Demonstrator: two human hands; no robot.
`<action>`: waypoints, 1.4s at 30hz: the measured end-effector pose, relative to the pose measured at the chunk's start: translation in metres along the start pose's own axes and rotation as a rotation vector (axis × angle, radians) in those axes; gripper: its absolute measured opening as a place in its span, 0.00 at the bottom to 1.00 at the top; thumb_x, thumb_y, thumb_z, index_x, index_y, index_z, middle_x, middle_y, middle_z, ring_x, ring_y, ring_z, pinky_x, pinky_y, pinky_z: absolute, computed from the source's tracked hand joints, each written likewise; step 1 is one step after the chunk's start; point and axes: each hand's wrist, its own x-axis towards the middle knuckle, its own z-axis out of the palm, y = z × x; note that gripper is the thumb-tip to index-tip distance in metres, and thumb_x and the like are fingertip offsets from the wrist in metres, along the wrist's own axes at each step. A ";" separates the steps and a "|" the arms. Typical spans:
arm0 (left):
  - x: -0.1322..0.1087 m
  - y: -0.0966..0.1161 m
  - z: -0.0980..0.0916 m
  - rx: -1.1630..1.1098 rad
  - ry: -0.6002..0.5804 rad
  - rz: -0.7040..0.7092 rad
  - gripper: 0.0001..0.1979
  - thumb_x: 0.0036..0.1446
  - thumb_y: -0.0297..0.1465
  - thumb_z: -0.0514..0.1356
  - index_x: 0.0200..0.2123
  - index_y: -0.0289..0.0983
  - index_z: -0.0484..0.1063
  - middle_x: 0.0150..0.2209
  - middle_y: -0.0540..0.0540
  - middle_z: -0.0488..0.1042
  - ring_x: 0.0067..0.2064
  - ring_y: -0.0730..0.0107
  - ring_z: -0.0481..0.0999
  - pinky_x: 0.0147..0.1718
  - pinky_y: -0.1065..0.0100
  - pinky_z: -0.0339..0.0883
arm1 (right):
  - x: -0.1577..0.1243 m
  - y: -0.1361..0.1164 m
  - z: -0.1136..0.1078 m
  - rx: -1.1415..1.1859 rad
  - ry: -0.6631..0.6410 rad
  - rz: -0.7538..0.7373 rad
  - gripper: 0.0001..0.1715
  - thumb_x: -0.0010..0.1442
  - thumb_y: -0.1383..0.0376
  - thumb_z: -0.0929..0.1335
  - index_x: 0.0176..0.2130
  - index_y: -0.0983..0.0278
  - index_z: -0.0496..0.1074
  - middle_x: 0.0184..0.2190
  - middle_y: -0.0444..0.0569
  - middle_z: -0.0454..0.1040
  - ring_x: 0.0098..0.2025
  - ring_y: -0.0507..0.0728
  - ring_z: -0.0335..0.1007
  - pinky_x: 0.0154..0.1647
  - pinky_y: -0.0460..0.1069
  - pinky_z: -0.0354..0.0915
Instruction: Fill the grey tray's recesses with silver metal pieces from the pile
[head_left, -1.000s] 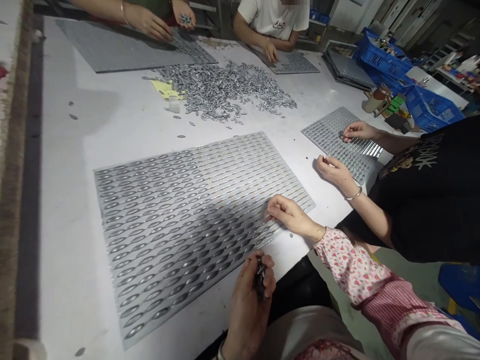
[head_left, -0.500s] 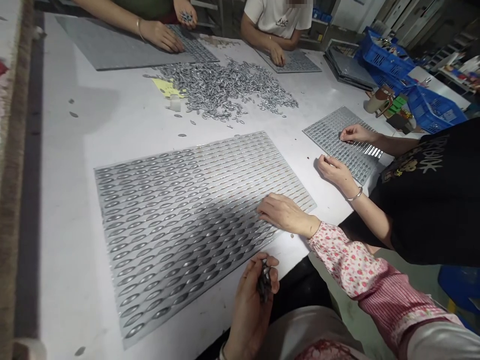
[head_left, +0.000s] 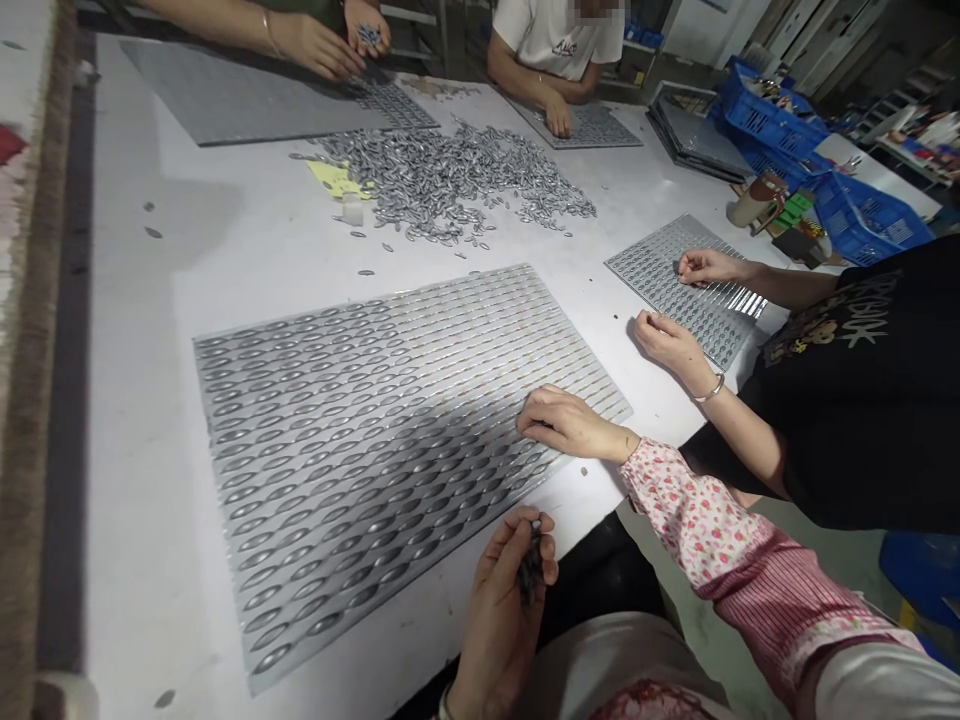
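Tabletop (head_left: pixel 135 420) bears panel (head_left: pixel 360 430); black shirt (head_left: pixel 900 420) bears blurred lettering (head_left: pixel 862 334).

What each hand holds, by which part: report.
The left hand cups small grey metallic ovals, held part unclear; whether the right hand holds anything is hidden.

White right sleeve (head_left: pixel 686 515) with red-pink print
Striped pink section (head_left: pixel 780 580) behind it; perhaps a bracelet (head_left: pixel 444 704) on the left wrist (head_left: pixel 466 675).
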 end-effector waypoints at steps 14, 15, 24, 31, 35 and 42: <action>-0.002 0.000 0.001 -0.014 -0.031 0.028 0.13 0.44 0.31 0.71 0.34 0.34 0.77 0.30 0.49 0.72 0.27 0.79 0.67 0.23 0.78 0.63 | 0.012 -0.006 0.000 -0.025 -0.037 0.109 0.10 0.63 0.61 0.68 0.32 0.65 0.71 0.32 0.48 0.69 0.39 0.54 0.62 0.41 0.48 0.58; -0.003 0.001 0.003 -0.029 -0.019 0.032 0.13 0.43 0.31 0.72 0.33 0.34 0.76 0.30 0.49 0.72 0.27 0.79 0.66 0.23 0.78 0.63 | 0.012 -0.006 0.000 -0.010 -0.008 0.121 0.10 0.62 0.61 0.69 0.32 0.65 0.71 0.31 0.47 0.70 0.38 0.54 0.62 0.41 0.48 0.59; 0.000 0.007 0.008 -0.121 0.007 0.066 0.14 0.41 0.34 0.73 0.27 0.34 0.73 0.24 0.53 0.66 0.23 0.83 0.60 0.19 0.81 0.60 | -0.025 -0.042 -0.006 0.606 -0.061 -0.091 0.10 0.58 0.61 0.71 0.36 0.66 0.74 0.33 0.48 0.75 0.38 0.52 0.70 0.43 0.48 0.65; -0.001 0.010 0.009 -0.182 0.065 0.044 0.12 0.50 0.32 0.67 0.39 0.34 0.77 0.31 0.47 0.73 0.29 0.77 0.70 0.25 0.77 0.67 | -0.011 -0.040 0.009 0.695 0.142 0.308 0.11 0.59 0.60 0.70 0.33 0.67 0.74 0.24 0.42 0.69 0.26 0.48 0.60 0.27 0.44 0.57; -0.003 0.010 0.006 -0.148 0.024 0.050 0.08 0.49 0.29 0.67 0.35 0.35 0.76 0.29 0.49 0.72 0.25 0.79 0.66 0.22 0.77 0.64 | 0.008 -0.031 0.012 0.484 0.197 0.373 0.08 0.59 0.63 0.69 0.32 0.66 0.73 0.23 0.40 0.66 0.26 0.48 0.58 0.28 0.44 0.55; -0.003 0.007 0.003 -0.136 0.016 0.025 0.11 0.49 0.32 0.67 0.37 0.34 0.78 0.34 0.44 0.76 0.28 0.77 0.69 0.24 0.76 0.66 | 0.022 -0.031 0.020 0.110 0.096 0.208 0.05 0.62 0.66 0.68 0.32 0.64 0.71 0.29 0.44 0.73 0.35 0.52 0.64 0.39 0.47 0.57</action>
